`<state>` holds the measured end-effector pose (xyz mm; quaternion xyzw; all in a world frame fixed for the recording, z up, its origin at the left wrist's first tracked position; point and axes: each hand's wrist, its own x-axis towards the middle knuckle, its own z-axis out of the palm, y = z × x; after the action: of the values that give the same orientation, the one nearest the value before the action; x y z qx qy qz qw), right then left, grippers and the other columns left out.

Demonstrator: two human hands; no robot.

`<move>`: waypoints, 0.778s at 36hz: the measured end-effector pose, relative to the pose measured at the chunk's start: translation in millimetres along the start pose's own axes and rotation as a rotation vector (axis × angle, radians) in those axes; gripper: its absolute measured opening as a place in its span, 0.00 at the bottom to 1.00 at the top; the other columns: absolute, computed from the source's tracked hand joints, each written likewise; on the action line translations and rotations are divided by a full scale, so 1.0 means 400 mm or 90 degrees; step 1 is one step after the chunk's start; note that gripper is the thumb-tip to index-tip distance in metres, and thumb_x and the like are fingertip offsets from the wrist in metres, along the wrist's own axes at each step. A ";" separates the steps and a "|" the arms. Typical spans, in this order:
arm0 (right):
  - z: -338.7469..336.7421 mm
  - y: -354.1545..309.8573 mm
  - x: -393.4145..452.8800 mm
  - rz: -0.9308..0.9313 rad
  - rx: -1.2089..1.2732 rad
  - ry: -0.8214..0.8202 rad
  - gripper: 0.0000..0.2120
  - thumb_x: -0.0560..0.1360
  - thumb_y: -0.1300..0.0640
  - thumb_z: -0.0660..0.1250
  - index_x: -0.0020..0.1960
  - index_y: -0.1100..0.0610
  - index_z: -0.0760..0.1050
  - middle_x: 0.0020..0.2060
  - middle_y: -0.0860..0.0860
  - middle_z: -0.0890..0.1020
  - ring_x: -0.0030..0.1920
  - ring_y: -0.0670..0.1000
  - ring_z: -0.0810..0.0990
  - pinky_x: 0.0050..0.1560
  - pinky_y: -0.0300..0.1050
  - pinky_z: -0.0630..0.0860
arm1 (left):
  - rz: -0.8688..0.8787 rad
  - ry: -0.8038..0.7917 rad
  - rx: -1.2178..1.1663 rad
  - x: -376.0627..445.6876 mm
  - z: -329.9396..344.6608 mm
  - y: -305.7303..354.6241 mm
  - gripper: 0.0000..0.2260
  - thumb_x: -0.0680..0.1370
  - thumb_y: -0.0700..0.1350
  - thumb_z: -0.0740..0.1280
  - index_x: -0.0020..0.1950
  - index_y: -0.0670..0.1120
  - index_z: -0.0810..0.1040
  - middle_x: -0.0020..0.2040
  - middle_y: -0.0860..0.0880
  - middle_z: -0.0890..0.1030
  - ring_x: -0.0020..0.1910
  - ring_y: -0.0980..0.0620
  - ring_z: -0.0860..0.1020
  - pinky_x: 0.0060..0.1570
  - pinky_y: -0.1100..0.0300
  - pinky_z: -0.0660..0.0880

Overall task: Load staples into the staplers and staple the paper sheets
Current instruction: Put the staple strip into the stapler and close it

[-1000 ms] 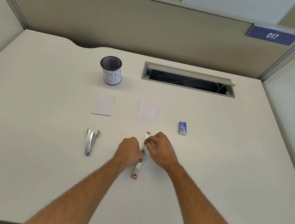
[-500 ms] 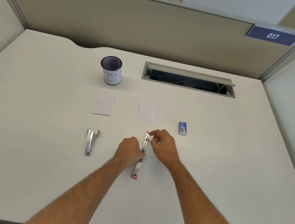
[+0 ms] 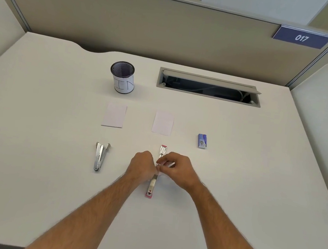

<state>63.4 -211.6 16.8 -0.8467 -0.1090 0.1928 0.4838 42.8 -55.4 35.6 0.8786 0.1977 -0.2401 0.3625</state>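
Right hand [image 3: 175, 172]: moved back from the far tip of the pink stapler [image 3: 156, 172] toward its middle since half a second ago; fingers curled, pinching what appears to be a thin pale strip, probably staples, just over the open channel. Whether the strip is seated cannot be told.

Left hand [image 3: 143, 166]: unchanged in place, fingers curled round the stapler's middle from its 9 o'clock side, steadying it on the bench [image 3: 32, 149].

Pink stapler: unchanged in place, folded out flat, long axis running 12 to 6 o'clock, pink ends showing beyond both hands. Judgement: loading of this unit is under way, not finished; the arm is yet to be closed.

Silver stapler [image 3: 100, 157]: at 9 o'clock of the hands, well apart, arms splayed in a narrow V, untouched, same spot as earlier. Loaded or not cannot be told.

Paper sheets: left sheet [image 3: 114, 115] at 12 o'clock of the silver stapler, right sheet [image 3: 162, 123] at 12 o'clock of the pink one; both flat, unmoved, not yet stapled by appearance.

Staple box [image 3: 202, 141]: blue, at 2 o'clock of the right hand, unmoved.

Mesh pen cup [image 3: 122, 77]: at 12 o'clock of the left sheet, upright.

Cable hatch [image 3: 209, 86]: at 12 o'clock, far edge, lid raised.
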 end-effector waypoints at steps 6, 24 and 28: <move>0.008 0.001 0.014 -0.006 -0.077 0.060 0.06 0.77 0.58 0.73 0.52 0.55 0.87 0.46 0.46 0.87 0.43 0.40 0.82 0.48 0.34 0.76 | 0.000 0.004 -0.012 -0.002 0.004 -0.002 0.12 0.71 0.46 0.79 0.45 0.38 0.83 0.38 0.43 0.86 0.39 0.44 0.87 0.41 0.53 0.83; 0.051 -0.012 0.023 -0.090 -0.363 0.080 0.14 0.84 0.57 0.61 0.46 0.62 0.81 0.44 0.56 0.79 0.48 0.55 0.76 0.43 0.45 0.66 | 0.011 0.024 0.019 0.000 0.019 -0.004 0.08 0.72 0.43 0.75 0.44 0.39 0.82 0.36 0.45 0.84 0.37 0.47 0.83 0.37 0.56 0.79; 0.057 0.004 0.004 -0.152 -0.441 0.072 0.12 0.83 0.60 0.60 0.49 0.63 0.80 0.46 0.57 0.79 0.50 0.57 0.75 0.43 0.50 0.72 | 0.020 0.034 0.033 0.002 0.023 -0.005 0.08 0.72 0.44 0.75 0.44 0.40 0.81 0.37 0.46 0.84 0.39 0.46 0.84 0.37 0.55 0.79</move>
<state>54.9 -194.0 4.7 -0.9508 -0.2392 0.0393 0.1929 39.7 -60.6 28.3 0.8967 0.1873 -0.2157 0.3380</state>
